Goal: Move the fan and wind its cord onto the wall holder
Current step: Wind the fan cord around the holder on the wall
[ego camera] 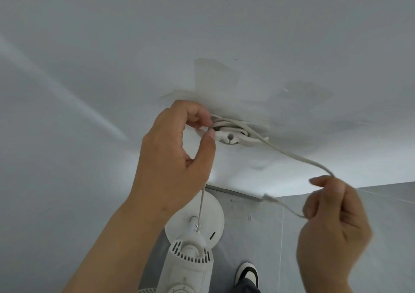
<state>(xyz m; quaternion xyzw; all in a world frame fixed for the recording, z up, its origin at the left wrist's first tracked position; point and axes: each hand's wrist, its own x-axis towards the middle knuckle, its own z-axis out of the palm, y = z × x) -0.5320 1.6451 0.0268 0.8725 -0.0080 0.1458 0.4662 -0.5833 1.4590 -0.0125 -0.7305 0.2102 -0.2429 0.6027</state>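
The person's left hand is raised at the small white plastic cord holder fixed on the pale grey wall, and its thumb and forefinger are pinched narrowly on the thin white power cord just at the left edge of the holder. Several turns of the cord already lie around the holder. From its right side the cord runs free down to the right hand, which holds a loop of it loosely in curled fingers, with the end part hanging out to the left of this hand. Another stretch of cord goes straight down from the left hand to the white plastic standing fan, which stands on its round base on the grey floor just beside the wall. A black-and-white shoe is near the fan.
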